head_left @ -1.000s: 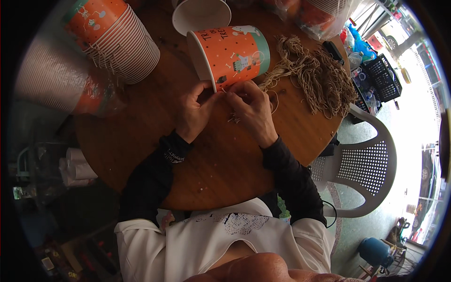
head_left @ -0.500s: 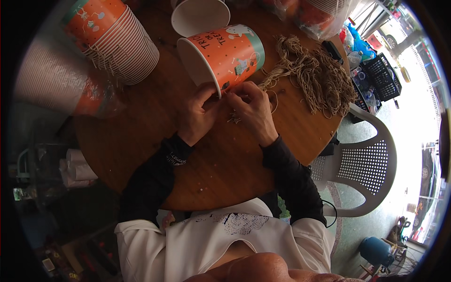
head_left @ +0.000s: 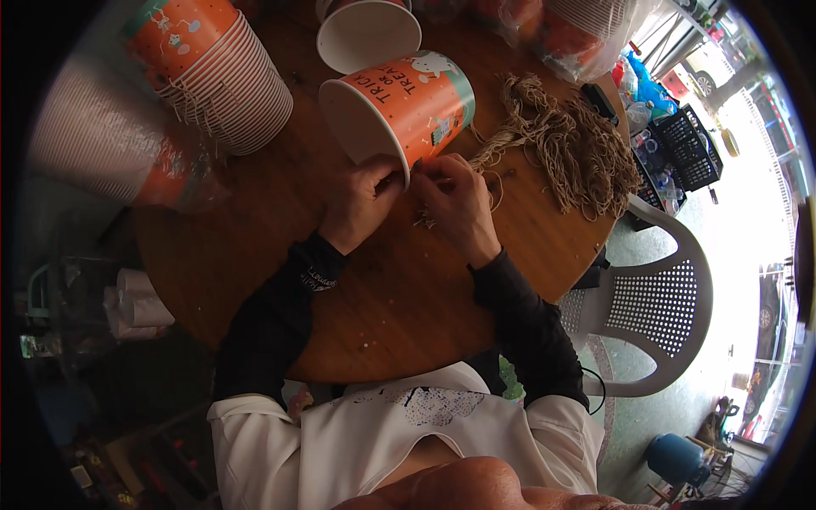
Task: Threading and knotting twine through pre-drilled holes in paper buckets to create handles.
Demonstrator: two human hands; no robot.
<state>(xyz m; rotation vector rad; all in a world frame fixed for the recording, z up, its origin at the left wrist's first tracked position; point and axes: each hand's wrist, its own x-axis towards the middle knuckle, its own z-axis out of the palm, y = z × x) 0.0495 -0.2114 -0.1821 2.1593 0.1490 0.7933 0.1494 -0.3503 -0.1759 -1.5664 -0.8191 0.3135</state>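
Observation:
An orange paper bucket (head_left: 418, 106) with a green base band and cartoon print lies on its side, its white mouth toward the left. My left hand (head_left: 361, 202) is closed on the near part of its rim, fingers reaching inside the mouth. Against the outer wall, just right of the rim, my right hand (head_left: 459, 204) is closed in a pinch; whatever sits between its fingertips is too small to make out. Thin beige cord (head_left: 495, 189) curves beside the right hand. To the right spreads a tangled heap of cords (head_left: 574, 140).
The round wooden table (head_left: 399, 314) carries a nested stack of orange buckets (head_left: 225, 81) at the left, with cords hanging from it. Behind stands another white-mouthed bucket (head_left: 370, 38). Plastic-wrapped buckets (head_left: 102, 144) sit far left. A grey plastic chair (head_left: 654, 306) is at the right.
My fingers have shifted slightly at the rim, and the right hand is turned a little more upright. The whole view has moved slightly; both hands stay at the bucket.

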